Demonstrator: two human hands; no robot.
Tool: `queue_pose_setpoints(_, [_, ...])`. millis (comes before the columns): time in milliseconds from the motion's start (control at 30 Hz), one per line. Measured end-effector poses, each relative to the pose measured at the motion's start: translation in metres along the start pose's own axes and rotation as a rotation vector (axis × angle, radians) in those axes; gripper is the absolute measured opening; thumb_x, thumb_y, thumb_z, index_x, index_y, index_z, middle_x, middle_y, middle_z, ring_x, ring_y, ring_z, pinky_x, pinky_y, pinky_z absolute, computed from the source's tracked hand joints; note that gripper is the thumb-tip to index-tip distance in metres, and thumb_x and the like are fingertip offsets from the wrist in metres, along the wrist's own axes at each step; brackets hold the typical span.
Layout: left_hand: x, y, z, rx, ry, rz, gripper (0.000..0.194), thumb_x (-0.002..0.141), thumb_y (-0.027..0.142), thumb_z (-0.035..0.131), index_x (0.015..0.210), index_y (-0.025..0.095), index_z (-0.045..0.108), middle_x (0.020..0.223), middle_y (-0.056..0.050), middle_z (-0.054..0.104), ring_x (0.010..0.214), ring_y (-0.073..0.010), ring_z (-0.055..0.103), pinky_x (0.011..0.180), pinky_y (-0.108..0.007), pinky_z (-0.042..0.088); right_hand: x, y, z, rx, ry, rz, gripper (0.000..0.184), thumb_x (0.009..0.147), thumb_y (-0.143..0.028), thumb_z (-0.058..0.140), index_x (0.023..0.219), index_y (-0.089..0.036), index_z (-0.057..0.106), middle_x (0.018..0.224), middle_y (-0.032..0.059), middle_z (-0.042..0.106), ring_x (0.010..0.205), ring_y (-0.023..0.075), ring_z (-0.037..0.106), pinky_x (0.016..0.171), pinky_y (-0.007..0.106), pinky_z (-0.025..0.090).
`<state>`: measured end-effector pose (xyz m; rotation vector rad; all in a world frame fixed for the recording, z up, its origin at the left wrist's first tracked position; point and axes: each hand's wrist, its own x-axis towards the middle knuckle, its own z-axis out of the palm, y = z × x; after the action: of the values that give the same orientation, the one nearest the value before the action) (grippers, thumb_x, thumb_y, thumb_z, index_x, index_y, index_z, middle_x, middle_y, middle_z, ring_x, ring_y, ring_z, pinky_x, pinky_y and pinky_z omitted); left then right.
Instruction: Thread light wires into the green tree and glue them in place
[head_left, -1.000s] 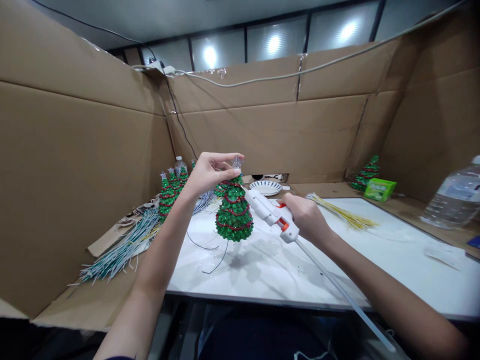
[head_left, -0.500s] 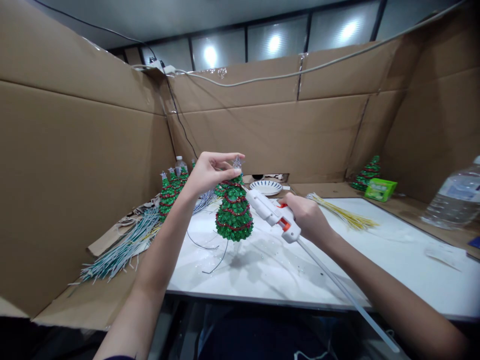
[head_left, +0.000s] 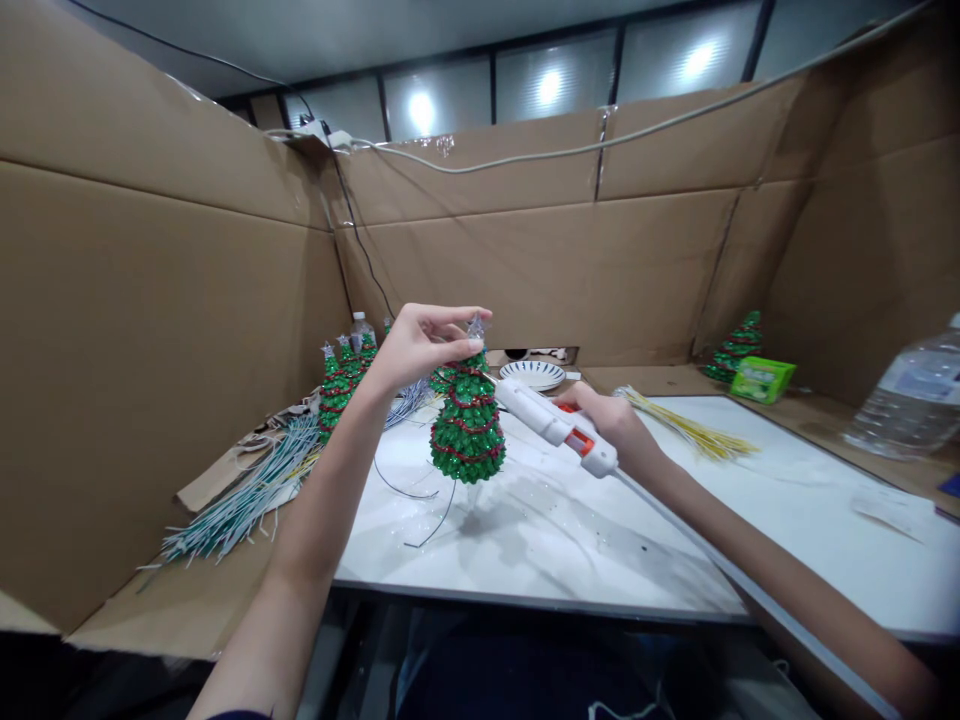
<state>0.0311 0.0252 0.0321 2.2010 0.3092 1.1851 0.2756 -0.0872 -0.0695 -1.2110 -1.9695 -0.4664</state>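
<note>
Pinching the star (head_left: 476, 328) atop a green beaded tree (head_left: 469, 425) at the frame's center, the left hand (head_left: 427, 345) has its fingers closed on it. The right hand (head_left: 607, 415), right of center, grips a white glue gun (head_left: 551, 418), nozzle at the tree's upper part. A striped plate (head_left: 532, 375) sits behind; yellow strands (head_left: 694, 428) lie in the right half.
</note>
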Motion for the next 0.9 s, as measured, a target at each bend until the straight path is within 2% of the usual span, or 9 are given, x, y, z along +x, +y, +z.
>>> queue_pose_setpoints(133, [-0.001, 0.0, -0.001, 0.01, -0.035, 0.009, 0.039, 0.069, 0.025, 0.078, 0.107, 0.015, 0.075, 0.056, 0.002, 0.055, 0.051, -0.0064, 0.044, 0.047, -0.02, 0.033, 0.001, 0.003, -0.002, 0.111, -0.059, 0.108, 0.009, 0.079, -0.025, 0.056, 0.086, -0.02, 0.051, 0.063, -0.0037, 0.059, 0.052, 0.0106, 0.051, 0.05, 0.02, 0.036])
queue_pose_setpoints(200, [-0.002, 0.001, -0.002, 0.025, -0.057, 0.018, 0.039, 0.07, 0.026, 0.078, 0.107, 0.016, 0.076, 0.057, 0.002, 0.055, 0.05, -0.0064, 0.043, 0.046, -0.02, 0.033, 0.002, 0.004, -0.002, 0.137, -0.085, 0.158, 0.013, 0.081, -0.029, 0.058, 0.082, -0.02, 0.048, 0.062, -0.0042, 0.056, 0.052, 0.0103, 0.05, 0.049, 0.021, 0.035])
queue_pose_setpoints(367, [-0.004, 0.002, -0.004, 0.077, -0.114, 0.033, 0.038, 0.071, 0.03, 0.077, 0.107, 0.019, 0.076, 0.059, 0.001, 0.06, 0.051, -0.0075, 0.046, 0.046, -0.021, 0.034, 0.005, 0.006, -0.007, 0.194, -0.213, 0.215, 0.025, 0.086, -0.045, 0.056, 0.087, -0.02, 0.052, 0.077, 0.0006, 0.061, 0.065, 0.0143, 0.056, 0.058, 0.025, 0.042])
queue_pose_setpoints(467, [-0.004, 0.002, -0.004, 0.123, -0.144, 0.049, 0.039, 0.071, 0.03, 0.077, 0.108, 0.019, 0.076, 0.06, 0.0, 0.061, 0.051, -0.0076, 0.046, 0.045, -0.02, 0.034, 0.007, 0.006, -0.01, 0.27, -0.289, 0.203, 0.026, 0.089, -0.046, 0.052, 0.095, -0.021, 0.056, 0.086, 0.0022, 0.064, 0.073, 0.0159, 0.059, 0.064, 0.026, 0.045])
queue_pose_setpoints(533, [-0.003, 0.0, -0.004, 0.139, -0.138, 0.047, 0.039, 0.071, 0.03, 0.077, 0.108, 0.018, 0.076, 0.061, 0.0, 0.063, 0.051, -0.0076, 0.047, 0.045, -0.02, 0.035, 0.008, 0.004, -0.012, 0.244, -0.277, 0.227, 0.026, 0.088, -0.046, 0.053, 0.096, -0.021, 0.056, 0.086, 0.0021, 0.065, 0.072, 0.0158, 0.059, 0.062, 0.025, 0.044])
queue_pose_setpoints(633, [-0.001, -0.003, -0.003, 0.138, -0.1, 0.034, 0.039, 0.071, 0.03, 0.077, 0.108, 0.018, 0.076, 0.06, 0.0, 0.064, 0.05, -0.007, 0.047, 0.045, -0.019, 0.036, 0.007, -0.002, -0.012, 0.097, -0.207, 0.268, 0.022, 0.084, -0.042, 0.055, 0.089, -0.021, 0.054, 0.069, -0.0008, 0.062, 0.058, 0.0136, 0.054, 0.053, 0.023, 0.037])
queue_pose_setpoints(700, [0.001, -0.007, -0.002, 0.13, -0.072, 0.025, 0.04, 0.071, 0.03, 0.077, 0.109, 0.017, 0.076, 0.06, 0.0, 0.065, 0.05, -0.0067, 0.048, 0.045, -0.018, 0.037, 0.005, -0.005, -0.011, -0.004, -0.155, 0.236, 0.017, 0.082, -0.036, 0.054, 0.089, -0.02, 0.054, 0.064, -0.0011, 0.062, 0.054, 0.0132, 0.052, 0.053, 0.023, 0.035])
queue_pose_setpoints(800, [0.005, -0.014, -0.003, 0.122, -0.013, 0.015, 0.041, 0.07, 0.03, 0.077, 0.109, 0.017, 0.075, 0.062, -0.001, 0.067, 0.052, -0.0076, 0.052, 0.048, -0.018, 0.041, 0.003, -0.007, -0.01, -0.089, -0.079, 0.189, 0.021, 0.079, -0.03, 0.052, 0.095, -0.019, 0.056, 0.072, 0.0027, 0.067, 0.058, 0.0152, 0.056, 0.057, 0.024, 0.035])
queue_pose_setpoints(900, [0.01, -0.023, -0.006, 0.096, 0.065, -0.008, 0.044, 0.068, 0.03, 0.077, 0.109, 0.016, 0.075, 0.067, -0.002, 0.069, 0.057, -0.0103, 0.058, 0.053, -0.021, 0.047, 0.003, -0.002, -0.009, -0.113, -0.043, 0.268, 0.028, 0.079, -0.032, 0.051, 0.103, -0.019, 0.057, 0.081, 0.0066, 0.071, 0.066, 0.0193, 0.063, 0.06, 0.026, 0.036])
